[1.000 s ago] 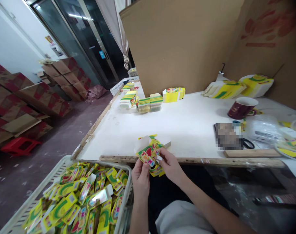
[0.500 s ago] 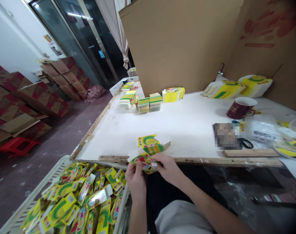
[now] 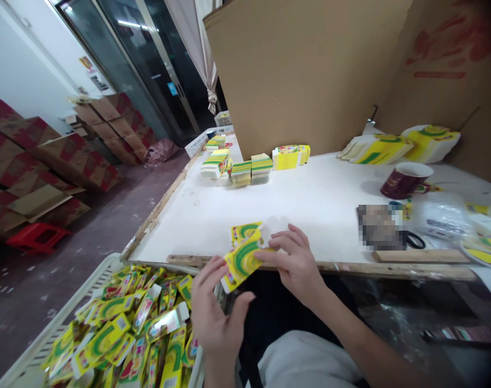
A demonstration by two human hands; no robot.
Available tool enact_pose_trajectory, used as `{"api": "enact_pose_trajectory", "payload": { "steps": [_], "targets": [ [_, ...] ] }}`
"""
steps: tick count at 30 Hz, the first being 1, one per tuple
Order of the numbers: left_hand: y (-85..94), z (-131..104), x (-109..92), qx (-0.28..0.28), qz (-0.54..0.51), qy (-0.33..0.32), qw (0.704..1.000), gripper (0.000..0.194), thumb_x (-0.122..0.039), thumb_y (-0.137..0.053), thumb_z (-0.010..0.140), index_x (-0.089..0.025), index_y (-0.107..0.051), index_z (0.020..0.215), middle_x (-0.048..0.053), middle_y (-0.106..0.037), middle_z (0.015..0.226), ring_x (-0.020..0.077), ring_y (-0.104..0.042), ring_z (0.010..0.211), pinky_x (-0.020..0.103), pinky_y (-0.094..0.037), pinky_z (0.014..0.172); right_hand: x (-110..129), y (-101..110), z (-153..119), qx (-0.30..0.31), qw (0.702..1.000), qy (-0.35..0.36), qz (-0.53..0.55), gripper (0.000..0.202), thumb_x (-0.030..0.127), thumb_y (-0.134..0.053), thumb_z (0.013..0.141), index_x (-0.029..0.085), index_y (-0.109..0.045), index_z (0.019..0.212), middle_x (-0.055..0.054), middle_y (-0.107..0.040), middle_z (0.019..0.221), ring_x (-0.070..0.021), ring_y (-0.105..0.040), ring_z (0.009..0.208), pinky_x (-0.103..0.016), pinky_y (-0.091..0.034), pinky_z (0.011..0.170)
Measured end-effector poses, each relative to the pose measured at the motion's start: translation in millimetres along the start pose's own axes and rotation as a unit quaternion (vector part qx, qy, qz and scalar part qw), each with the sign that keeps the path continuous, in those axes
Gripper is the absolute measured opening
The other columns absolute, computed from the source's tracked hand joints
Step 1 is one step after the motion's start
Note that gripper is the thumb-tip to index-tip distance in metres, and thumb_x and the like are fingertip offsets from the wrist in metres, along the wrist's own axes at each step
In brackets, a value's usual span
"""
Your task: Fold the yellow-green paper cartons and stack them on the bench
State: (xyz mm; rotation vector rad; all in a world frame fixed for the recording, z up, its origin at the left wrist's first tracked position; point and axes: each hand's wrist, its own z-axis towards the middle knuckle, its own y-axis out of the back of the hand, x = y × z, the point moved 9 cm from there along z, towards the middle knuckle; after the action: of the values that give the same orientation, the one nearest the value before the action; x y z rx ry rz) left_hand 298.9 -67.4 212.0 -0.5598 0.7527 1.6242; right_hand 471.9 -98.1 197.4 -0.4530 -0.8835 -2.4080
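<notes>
A small yellow and green carton (image 3: 242, 261) is held at a slant over the table's front edge. My right hand (image 3: 297, 263) grips its right end, index finger lying across the printed face; the thumb is hidden. My left hand (image 3: 215, 307) is open, thumb spread wide, its fingertips at the carton's lower left end. Just behind, another yellow and green carton piece (image 3: 245, 231) rests on the white table (image 3: 310, 207), partly covered by the held one. Below and left of my left hand, a white plastic basket (image 3: 115, 261) is heaped with similar cartons (image 3: 120, 323).
Stacks of flat cartons (image 3: 251, 170) stand along the table's back, with more bundles (image 3: 391, 148) by the cardboard wall (image 3: 310, 75). At right are a maroon mug (image 3: 405, 182), black scissor handles (image 3: 414, 240) and a wooden strip (image 3: 423, 256). A red stool (image 3: 39, 237) stands on the floor.
The carton has turned so its yellow and green face shows flat. My left hand has loosened from a pinch and spread its fingers. The view has shifted slightly.
</notes>
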Motion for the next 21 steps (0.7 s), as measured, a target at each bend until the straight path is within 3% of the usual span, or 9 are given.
{"api": "enact_pose_trajectory", "payload": {
  "steps": [3,6,9,12,15,17,19,21],
  "targets": [
    [-28.3,-5,23,0.157,0.082,0.067,0.982,0.081,-0.032,-0.079,0.051,-0.021,-0.043,0.123,0.012,-0.048,0.124,0.0309,-0.043,0.117,0.045,-0.035,0.098,18,-9,-5,0.028,0.998,0.051,0.011,0.035,0.009,-0.049,0.080,0.037,-0.067,0.088,0.002,-0.061,0.080,-0.0163,-0.051,0.097,-0.043,-0.018,0.106],
    [-48.6,-18,55,0.249,0.063,0.170,0.951,0.074,-0.032,-0.075,0.057,-0.020,-0.043,0.122,0.011,-0.055,0.114,0.0276,-0.052,0.105,0.041,-0.042,0.088,22,-10,-9,0.033,0.997,0.052,0.052,0.037,0.007,-0.047,0.079,0.037,-0.066,0.089,0.002,-0.060,0.087,-0.0173,-0.049,0.104,-0.045,-0.018,0.107],
    [-53.3,-23,69,0.236,0.060,0.227,0.943,0.060,-0.034,-0.072,0.059,-0.019,-0.047,0.111,0.008,-0.061,0.098,0.0249,-0.057,0.089,0.038,-0.045,0.078,0,-2,-10,-0.024,0.988,-0.068,0.136,0.040,0.014,-0.047,0.079,0.030,-0.053,0.116,-0.006,-0.050,0.116,-0.0238,-0.039,0.119,-0.048,-0.026,0.104],
    [-55.3,-24,68,0.213,0.073,0.237,0.945,0.060,-0.034,-0.075,0.052,-0.018,-0.047,0.103,0.006,-0.061,0.091,0.0235,-0.057,0.083,0.035,-0.045,0.074,-24,-14,-16,-0.034,0.945,-0.193,0.261,0.058,0.021,-0.051,0.079,0.023,-0.029,0.133,-0.011,-0.036,0.132,-0.0243,-0.034,0.123,-0.043,-0.031,0.103],
    [-56.2,-26,68,0.200,0.068,0.242,0.947,0.062,-0.034,-0.075,0.052,-0.018,-0.046,0.104,0.006,-0.060,0.093,0.0232,-0.057,0.086,0.034,-0.045,0.074,-34,-49,-26,0.015,0.864,-0.266,0.427,0.068,0.026,-0.048,0.081,0.025,-0.010,0.137,-0.012,-0.036,0.132,-0.0198,-0.045,0.116,-0.037,-0.041,0.095],
    [-54.4,-26,69,0.183,0.057,0.237,0.952,0.063,-0.034,-0.075,0.053,-0.018,-0.045,0.106,0.007,-0.059,0.095,0.0234,-0.056,0.088,0.034,-0.044,0.077,-42,-64,-34,0.009,0.816,-0.309,0.489,0.076,0.033,-0.049,0.080,0.026,0.000,0.137,-0.012,-0.039,0.129,-0.0184,-0.050,0.110,-0.036,-0.043,0.092],
    [-53.7,-26,67,0.170,0.038,0.223,0.959,0.064,-0.033,-0.075,0.054,-0.018,-0.044,0.108,0.007,-0.057,0.096,0.0232,-0.054,0.090,0.034,-0.043,0.080,-48,-67,-38,-0.016,0.801,-0.329,0.500,0.084,0.041,-0.053,0.077,0.029,0.004,0.137,-0.012,-0.040,0.126,-0.0189,-0.051,0.108,-0.039,-0.043,0.092],
    [-55.4,-27,65,0.169,0.018,0.217,0.961,0.065,-0.032,-0.074,0.055,-0.018,-0.043,0.110,0.007,-0.056,0.098,0.0225,-0.054,0.092,0.033,-0.043,0.081,-46,-66,-37,-0.010,0.804,-0.320,0.501,0.083,0.047,-0.056,0.075,0.029,-0.005,0.138,-0.011,-0.044,0.123,-0.0203,-0.051,0.109,-0.040,-0.041,0.094]
  ]
}}
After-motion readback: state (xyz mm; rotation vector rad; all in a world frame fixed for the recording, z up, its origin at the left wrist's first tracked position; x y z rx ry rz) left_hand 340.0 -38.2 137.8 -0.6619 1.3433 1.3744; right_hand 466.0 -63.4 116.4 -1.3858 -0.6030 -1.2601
